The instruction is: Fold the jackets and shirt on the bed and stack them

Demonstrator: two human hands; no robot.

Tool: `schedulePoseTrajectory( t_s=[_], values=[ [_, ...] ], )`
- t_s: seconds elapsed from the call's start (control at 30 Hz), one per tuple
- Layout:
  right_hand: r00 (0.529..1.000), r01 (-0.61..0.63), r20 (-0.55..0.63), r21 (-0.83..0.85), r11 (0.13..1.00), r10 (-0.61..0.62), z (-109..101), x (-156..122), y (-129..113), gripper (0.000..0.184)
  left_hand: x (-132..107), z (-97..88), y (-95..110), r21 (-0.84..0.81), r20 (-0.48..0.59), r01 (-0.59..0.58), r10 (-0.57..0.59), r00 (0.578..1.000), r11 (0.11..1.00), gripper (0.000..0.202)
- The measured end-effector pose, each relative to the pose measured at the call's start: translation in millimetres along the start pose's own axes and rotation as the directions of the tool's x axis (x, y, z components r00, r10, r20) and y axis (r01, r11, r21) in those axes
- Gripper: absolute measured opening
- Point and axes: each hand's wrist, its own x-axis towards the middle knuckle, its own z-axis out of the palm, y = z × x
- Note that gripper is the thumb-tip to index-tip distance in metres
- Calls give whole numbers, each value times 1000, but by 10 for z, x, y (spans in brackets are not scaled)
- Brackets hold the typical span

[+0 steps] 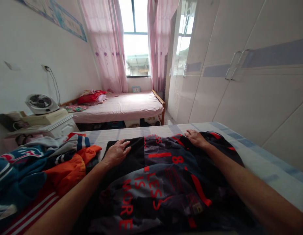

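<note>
A black and grey garment with red lettering and red stripes (155, 182) lies spread over the bed in front of me. Its exact kind is hard to make out; the lettering reads "LESS IS MORE". My left hand (117, 153) rests on the plain black part at the garment's far left, fingers stretched and slightly apart. Over at the far right edge, my right hand (197, 137) lies on the cloth with its fingers extended. Neither hand shows cloth gripped between its fingers.
Piled clothes (65, 163) in orange, teal, grey and dark red lie to the left. The near bed (271, 176) has a pale checked sheet. Beyond are a fan (41, 103) on a cabinet, a pink bed (124, 106) and a white wardrobe (215, 98) along the right.
</note>
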Motion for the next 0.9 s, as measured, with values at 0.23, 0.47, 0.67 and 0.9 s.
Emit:
schedulePoseTrajectory(
  t_s=[0.23, 0.47, 0.67, 0.9],
  values=[
    [963, -69, 268, 228, 971, 6, 125, 178, 49, 36, 189, 369, -165, 108, -73, 185, -177, 981, 977, 44],
    [778, -287, 626, 433, 855, -57, 68, 17, -137, 62, 151, 537, -265, 115, -149, 210, -193, 970, 971, 46],
    [858, -232, 494, 620, 750, -143, 154, -32, -266, 25, 126, 539, -333, 113, -199, 206, -181, 963, 972, 46],
    [983, 181, -147, 654, 735, -112, 10, -116, -487, 31, 112, 583, -393, 118, -225, 221, -191, 956, 968, 49]
  ],
)
